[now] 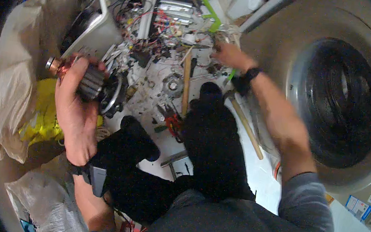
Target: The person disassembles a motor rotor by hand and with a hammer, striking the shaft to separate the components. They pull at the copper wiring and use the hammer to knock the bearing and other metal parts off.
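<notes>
My left hand (70, 90) is wrapped round a motor armature (91, 82) with copper windings, held up at the left. A dark round housing piece (115, 93) sits at the armature's right end. My right hand (231, 55) reaches out to the right edge of a heap of wires and small parts (168, 28); its fingers are curled, and what they hold, if anything, is hidden. Close to it lies a green-framed hacksaw (212, 17). Below the heap are a round metal part (172, 84), a wooden handle (187, 81) and red-handled pliers (174, 125).
At the right stands a washing machine with a round dark door (337, 102). A hammer with a wooden handle (248, 130) lies beside my leg. To the left are a white bin (98, 26), a large plastic bag (19, 72) and yellow material (41, 119). A white jug (245, 3) stands at the back.
</notes>
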Available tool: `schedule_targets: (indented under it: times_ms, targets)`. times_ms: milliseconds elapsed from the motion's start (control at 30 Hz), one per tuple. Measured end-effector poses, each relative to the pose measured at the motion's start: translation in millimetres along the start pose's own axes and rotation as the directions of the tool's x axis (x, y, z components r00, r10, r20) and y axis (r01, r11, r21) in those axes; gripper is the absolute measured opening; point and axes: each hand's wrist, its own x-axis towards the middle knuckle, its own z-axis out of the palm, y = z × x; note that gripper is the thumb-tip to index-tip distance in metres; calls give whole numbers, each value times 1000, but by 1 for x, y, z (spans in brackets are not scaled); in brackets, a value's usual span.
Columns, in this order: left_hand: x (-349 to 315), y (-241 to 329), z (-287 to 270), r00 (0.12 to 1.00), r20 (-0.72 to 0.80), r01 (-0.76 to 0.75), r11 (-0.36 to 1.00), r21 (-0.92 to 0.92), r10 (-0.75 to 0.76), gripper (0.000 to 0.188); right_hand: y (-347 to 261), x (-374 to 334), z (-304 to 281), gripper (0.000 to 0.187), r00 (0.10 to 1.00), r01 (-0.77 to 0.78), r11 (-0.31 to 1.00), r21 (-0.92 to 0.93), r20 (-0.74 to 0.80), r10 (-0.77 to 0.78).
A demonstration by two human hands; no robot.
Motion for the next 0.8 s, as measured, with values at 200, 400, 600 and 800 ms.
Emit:
schedule_targets:
  times_ms: [200, 400, 600, 800]
  targets:
    - [5, -10, -14, 985, -35, 167, 984, -70, -170, 37, 104, -160, 219, 54, 934, -340, 940, -29, -129, 334]
    - [11, -30, -7, 972, -2, 231, 956, -181, -235, 38, 131, -197, 254, 51, 783, -621, 779, -82, -14, 622]
    - [8, -37, 5, 966, 2, 254, 948, -193, -258, 33, 151, -170, 261, 51, 759, -651, 756, -68, -43, 650]
    - [3, -40, 20, 961, -1, 275, 960, -58, -275, 33, 177, -178, 268, 46, 840, -540, 842, -15, -74, 538]
